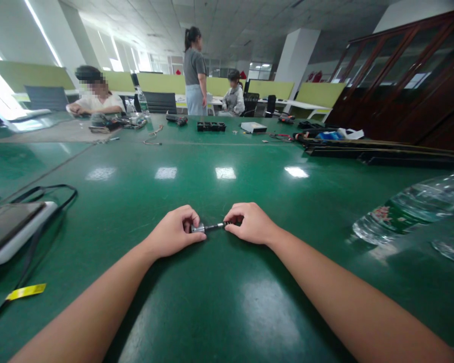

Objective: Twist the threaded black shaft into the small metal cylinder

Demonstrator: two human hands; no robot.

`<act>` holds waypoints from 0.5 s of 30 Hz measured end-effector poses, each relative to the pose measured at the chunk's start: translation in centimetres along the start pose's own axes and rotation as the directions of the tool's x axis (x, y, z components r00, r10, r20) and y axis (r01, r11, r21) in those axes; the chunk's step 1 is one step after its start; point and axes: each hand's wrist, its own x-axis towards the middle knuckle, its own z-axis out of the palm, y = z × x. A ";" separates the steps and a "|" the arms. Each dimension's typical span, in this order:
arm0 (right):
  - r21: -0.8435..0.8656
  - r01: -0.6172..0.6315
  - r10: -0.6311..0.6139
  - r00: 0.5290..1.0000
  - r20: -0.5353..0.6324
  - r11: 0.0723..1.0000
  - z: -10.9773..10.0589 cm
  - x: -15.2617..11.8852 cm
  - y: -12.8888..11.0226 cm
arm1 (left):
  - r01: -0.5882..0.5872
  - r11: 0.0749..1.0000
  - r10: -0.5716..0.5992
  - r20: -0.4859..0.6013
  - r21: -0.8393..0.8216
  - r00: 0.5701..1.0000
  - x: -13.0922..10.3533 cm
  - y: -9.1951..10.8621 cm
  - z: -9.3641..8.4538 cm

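My left hand (176, 230) is closed round a small silver cylinder (199, 229), gripped between thumb and fingers just above the green table. From the cylinder's right side a thin dark and silver rod (215, 226) runs straight across to my right hand (250, 223). The thumb and fingertips of that hand pinch the rod's black end (227, 224). Rod and cylinder meet in one line, but I cannot tell whether they are joined or only touching. My fingers hide part of both pieces.
A white device (22, 242) with a black cable lies on the left. Water bottles (397, 214) lie on the right. Across the green table (196, 171) are a black slotted part (211, 126), a white box (253, 127) and long black strips (378, 151). Several people are beyond.
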 end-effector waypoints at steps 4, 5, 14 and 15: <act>0.035 0.069 -0.069 0.998 0.014 0.997 0.3 -0.1 -0.5 | -0.002 1.000 0.002 0.002 0.007 1.000 0.0 -0.1 0.2; 0.043 0.084 -0.084 0.996 0.012 0.996 0.3 -0.1 -0.6 | 0.007 1.000 -0.007 0.005 0.011 1.000 0.0 -0.2 0.2; 0.068 0.104 -0.104 0.995 -0.001 0.992 0.5 -0.1 -1.2 | 0.023 0.998 -0.027 0.053 0.061 0.998 -0.2 0.2 0.0; 0.064 0.103 -0.103 0.995 -0.003 0.993 0.5 -0.1 -1.2 | 0.016 0.998 -0.019 0.052 0.060 0.998 -0.3 0.2 0.0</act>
